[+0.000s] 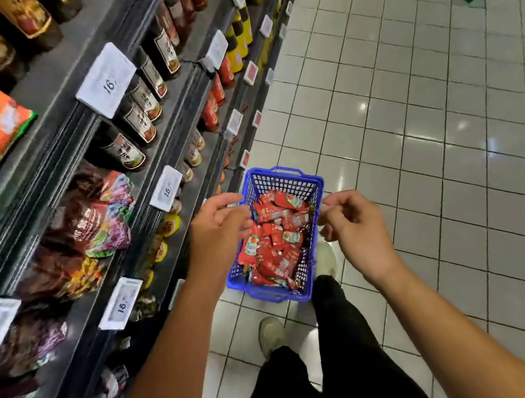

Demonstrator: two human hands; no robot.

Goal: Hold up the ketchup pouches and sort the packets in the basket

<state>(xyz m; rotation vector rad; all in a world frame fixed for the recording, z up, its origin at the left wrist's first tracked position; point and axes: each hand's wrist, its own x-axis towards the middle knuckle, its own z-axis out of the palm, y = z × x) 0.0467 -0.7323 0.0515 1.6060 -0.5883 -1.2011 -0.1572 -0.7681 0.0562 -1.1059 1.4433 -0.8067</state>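
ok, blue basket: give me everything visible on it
The blue basket looks like plastic, rectangular, with lattice walls and a handle loop at its far end. It sits on the tiled floor beside the shelf, upright, part full of red sachets. The left hand and right hand hover above its rims; whether they touch it is unclear.

Shelf price tags (106, 80) read 16, 15 (166, 187) and 16 (121, 303)

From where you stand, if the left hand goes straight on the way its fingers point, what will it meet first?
Probably the blue basket: the left hand points right and slightly forward at its near-left rim, with the red sachets just beyond. Depth is unclear; the hand may pass above the rim.
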